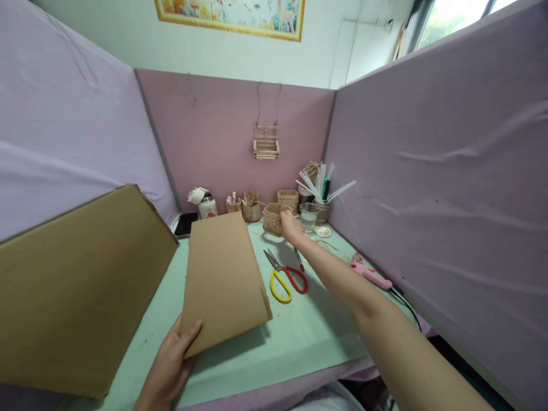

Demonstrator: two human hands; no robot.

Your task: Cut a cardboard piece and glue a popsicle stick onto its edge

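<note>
My left hand grips the near left corner of a flat brown cardboard sheet, thumb on top and fingers underneath. The sheet is tilted over the table. My right hand reaches to the back and is closed on the rim of a small woven basket; its far fingers are hidden. Between my arms lie scissors with one yellow and one red handle, blades apart. A pen with a red end rests beside them, close to my right forearm.
A large cardboard piece leans at the left. Along the back stand a jar, a pot of sticks, another woven basket, a clear cup and a holder with glue sticks. A pink glue gun with its cord lies right.
</note>
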